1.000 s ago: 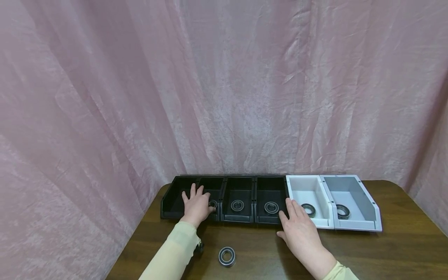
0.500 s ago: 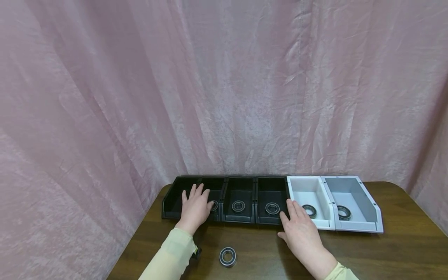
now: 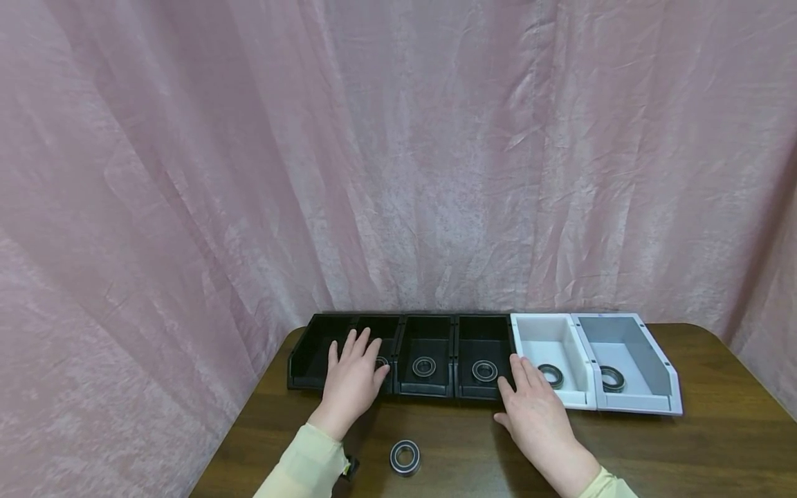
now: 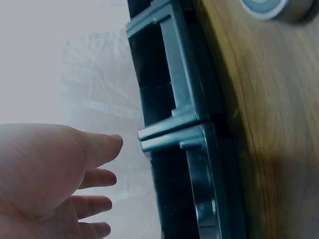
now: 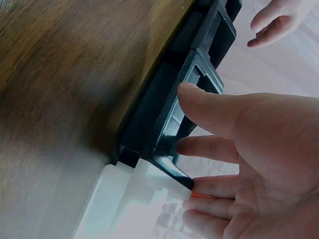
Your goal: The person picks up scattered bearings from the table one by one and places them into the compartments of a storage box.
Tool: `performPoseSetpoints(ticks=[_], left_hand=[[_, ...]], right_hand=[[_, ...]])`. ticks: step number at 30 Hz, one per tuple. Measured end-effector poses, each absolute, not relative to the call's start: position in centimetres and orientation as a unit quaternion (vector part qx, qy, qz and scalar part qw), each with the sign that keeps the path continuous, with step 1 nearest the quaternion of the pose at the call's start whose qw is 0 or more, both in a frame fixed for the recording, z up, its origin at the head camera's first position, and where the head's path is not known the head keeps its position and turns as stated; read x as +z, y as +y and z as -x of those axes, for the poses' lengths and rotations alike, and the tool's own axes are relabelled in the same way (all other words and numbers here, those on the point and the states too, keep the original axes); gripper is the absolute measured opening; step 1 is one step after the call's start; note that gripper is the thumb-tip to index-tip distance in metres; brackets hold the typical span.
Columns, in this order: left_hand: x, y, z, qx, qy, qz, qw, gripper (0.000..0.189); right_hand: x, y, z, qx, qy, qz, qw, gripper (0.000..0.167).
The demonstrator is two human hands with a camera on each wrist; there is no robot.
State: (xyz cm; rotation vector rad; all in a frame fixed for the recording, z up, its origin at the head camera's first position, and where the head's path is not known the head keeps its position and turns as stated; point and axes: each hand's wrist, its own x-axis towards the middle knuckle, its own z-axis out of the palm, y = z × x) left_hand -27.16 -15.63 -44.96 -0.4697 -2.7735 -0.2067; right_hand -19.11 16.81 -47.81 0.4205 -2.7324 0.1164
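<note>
My left hand hovers with spread fingers over the front of the black bins at the left, holding nothing. It partly covers a bearing in the second black bin. My right hand lies with its fingers extended at the border of the last black bin and the white bin. In the right wrist view its fingertips are right at that shared rim. A ball bearing lies flat on the wooden table between the two arms.
Single bearings lie in the third black bin, the fourth black bin, the white bin and the grey bin. The row of bins stands near the table's back edge, before a pink curtain.
My left hand has drawn back slightly toward me and turned a little to the right, its thumb now farther right. My right hand stays in place.
</note>
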Motion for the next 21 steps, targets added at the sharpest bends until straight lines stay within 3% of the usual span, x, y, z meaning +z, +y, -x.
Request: performPoseSetpoints(ticks=[11, 21], left_hand=[[-44.9, -15.1, 24.9, -0.08, -0.959, 0.202, 0.179, 0.06], [-45.0, -14.8, 23.1, -0.095, -0.956, 0.227, 0.161, 0.063]], right_hand=[[-47.9, 16.8, 19.0, 0.049, -0.969, -0.149, 0.189, 0.057], [-48.1, 16.9, 19.1, 0.044, -0.965, -0.154, 0.206, 0.058]])
